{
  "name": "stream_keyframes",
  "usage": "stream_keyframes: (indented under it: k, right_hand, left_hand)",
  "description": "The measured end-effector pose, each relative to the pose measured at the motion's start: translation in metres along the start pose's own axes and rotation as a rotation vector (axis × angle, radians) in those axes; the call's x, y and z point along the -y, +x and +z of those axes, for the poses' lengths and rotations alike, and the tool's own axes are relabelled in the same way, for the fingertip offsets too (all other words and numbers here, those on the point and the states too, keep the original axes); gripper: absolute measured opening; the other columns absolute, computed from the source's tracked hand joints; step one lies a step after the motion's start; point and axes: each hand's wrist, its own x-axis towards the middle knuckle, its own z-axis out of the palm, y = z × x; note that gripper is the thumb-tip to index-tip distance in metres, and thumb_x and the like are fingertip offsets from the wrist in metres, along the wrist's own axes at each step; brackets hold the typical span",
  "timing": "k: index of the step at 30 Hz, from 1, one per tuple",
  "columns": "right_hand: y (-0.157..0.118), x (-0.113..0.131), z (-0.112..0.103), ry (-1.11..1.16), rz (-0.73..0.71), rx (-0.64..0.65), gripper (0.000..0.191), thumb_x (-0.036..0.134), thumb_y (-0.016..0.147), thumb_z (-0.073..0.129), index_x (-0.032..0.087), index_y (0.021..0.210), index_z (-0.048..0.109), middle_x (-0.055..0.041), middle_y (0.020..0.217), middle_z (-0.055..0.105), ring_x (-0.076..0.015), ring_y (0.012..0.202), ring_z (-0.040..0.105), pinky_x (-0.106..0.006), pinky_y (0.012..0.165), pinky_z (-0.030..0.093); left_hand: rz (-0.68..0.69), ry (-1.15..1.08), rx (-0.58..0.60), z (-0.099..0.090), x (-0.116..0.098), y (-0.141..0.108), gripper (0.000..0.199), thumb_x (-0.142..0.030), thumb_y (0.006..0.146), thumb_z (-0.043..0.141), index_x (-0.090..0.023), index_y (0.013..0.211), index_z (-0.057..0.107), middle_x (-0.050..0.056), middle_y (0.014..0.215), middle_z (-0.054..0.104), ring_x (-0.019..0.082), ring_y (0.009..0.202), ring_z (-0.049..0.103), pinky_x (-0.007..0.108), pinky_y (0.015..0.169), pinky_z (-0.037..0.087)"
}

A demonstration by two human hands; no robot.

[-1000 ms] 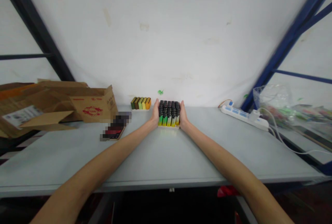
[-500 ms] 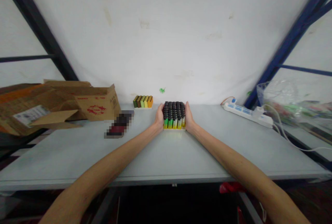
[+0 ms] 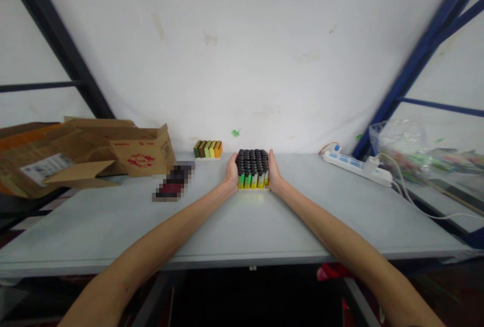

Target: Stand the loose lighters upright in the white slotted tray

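A tray of lighters [image 3: 253,170], with black tops and green, yellow and whitish bodies in tight rows, rests on the grey table. My left hand [image 3: 232,169] lies along its left side, and my right hand [image 3: 274,170] is pressed to the right side, so the block is gripped between both palms. The fingers point away from me, and their inner faces are hidden. Behind and to the left, by the wall, stands a smaller block of lighter bodies [image 3: 207,149] in green, brown, yellow and orange on a white base.
Opened cardboard boxes [image 3: 139,158] fill the table's left end. A pixelated dark red and black thing [image 3: 174,181] lies beside them. On the right are a white power strip [image 3: 357,165] with cables and a clear plastic bag [image 3: 401,140]. A wall [image 3: 264,64] closes the back.
The view has shifted slightly, so the things on the right appear a little further left. My hands remain on both sides of the lighter tray.
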Motion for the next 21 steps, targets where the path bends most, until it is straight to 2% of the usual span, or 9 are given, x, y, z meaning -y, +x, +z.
stream_keyframes:
  k: [6,13,17,21]
  right_hand:
    - [0.0,0.0,-0.002,-0.102,0.01,0.023,0.059,0.08,0.088,0.042,0.026,0.1,0.062,-0.0002,0.086,0.076,-0.0248,0.089,0.071,-0.037,0.08,0.058]
    - [0.0,0.0,0.0,-0.027,0.033,0.033,0.051,0.074,0.091,0.042,0.027,0.093,0.061,0.0018,0.083,0.075,-0.0237,0.09,0.071,-0.037,0.081,0.059]
    - [0.0,0.001,-0.001,-0.037,0.039,0.054,0.053,0.074,0.092,0.04,0.026,0.095,0.063,-0.0006,0.089,0.076,-0.0247,0.095,0.071,-0.038,0.085,0.059]
    - [0.004,0.006,-0.013,-0.082,0.032,0.009,0.054,0.072,0.095,0.035,0.028,0.109,0.064,-0.0026,0.109,0.074,-0.0241,0.11,0.067,-0.04,0.095,0.055]
  left_hand:
    - [0.013,0.01,-0.024,-0.003,0.003,0.005,0.03,-0.046,0.081,0.066,-0.017,0.08,0.07,-0.001,0.075,0.075,0.02,0.078,0.071,0.029,0.079,0.054]
    - [0.011,0.044,-0.034,-0.007,0.004,0.01,0.03,-0.046,0.084,0.064,-0.017,0.083,0.07,-0.001,0.076,0.075,0.019,0.079,0.071,0.028,0.079,0.055]
    - [0.01,0.07,-0.018,-0.005,0.003,0.008,0.031,-0.044,0.088,0.057,-0.017,0.084,0.07,0.0,0.078,0.076,0.02,0.085,0.072,0.029,0.083,0.055]
    - [0.026,0.123,-0.006,-0.008,0.0,0.008,0.038,-0.053,0.089,0.056,-0.018,0.09,0.071,0.005,0.095,0.077,0.025,0.107,0.07,0.034,0.094,0.054]
